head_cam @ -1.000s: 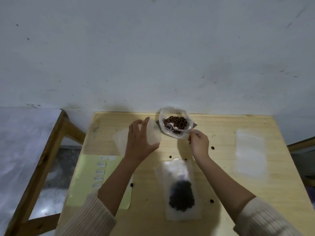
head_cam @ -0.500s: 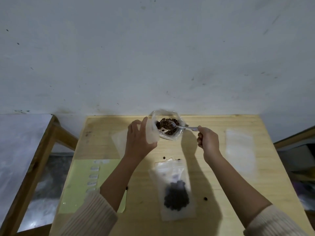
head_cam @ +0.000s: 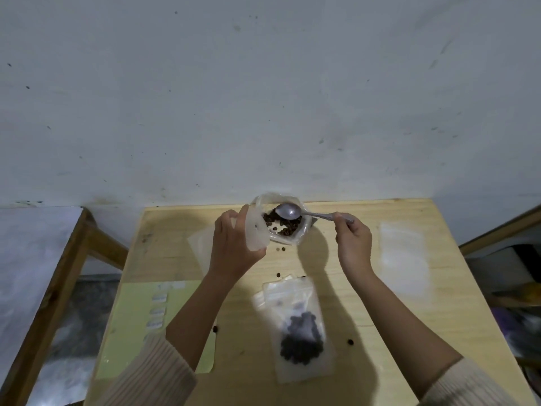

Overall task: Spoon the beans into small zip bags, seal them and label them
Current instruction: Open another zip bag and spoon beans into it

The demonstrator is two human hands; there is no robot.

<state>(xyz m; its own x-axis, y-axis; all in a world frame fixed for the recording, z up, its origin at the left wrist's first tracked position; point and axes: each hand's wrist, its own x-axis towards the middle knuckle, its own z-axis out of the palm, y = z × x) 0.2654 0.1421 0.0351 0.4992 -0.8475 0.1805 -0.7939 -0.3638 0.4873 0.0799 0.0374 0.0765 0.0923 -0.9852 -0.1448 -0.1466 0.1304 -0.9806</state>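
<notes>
Head view, filling step.

- Left hand [head_cam: 234, 244]: fingers and thumb curled round 1 small zip bag [head_cam: 256, 230], held upright with its mouth up, just beside the bean pouch [head_cam: 301, 227] at the far edge of the table [head_cam: 439, 317]. No beans are visible inside the held bag.
- Right hand [head_cam: 352, 241]: pinches the handle end of the spoon [head_cam: 289, 210]. The spoon's bowl hovers above the beans [head_cam: 282, 222] in the open pouch and looks shiny and unloaded.
- Done so far: 1 filled bag [head_cam: 298, 326] lies flat near the table's centre, holding a dark heap of beans. Its seal cannot be read, and no label shows on it.
- Label sheet [head_cam: 140, 332] lies at the left, with several white labels still on it.
- Spare bags [head_cam: 402, 259] lie flat at the right; the count is unclear.
- Stray beans [head_cam: 350, 342] are scattered on the tabletop.

Judgement: the task is at an early stage, with bag 2 being filled. Scooping into the held bag, sealing, labelling and the spare bags all remain.
</notes>
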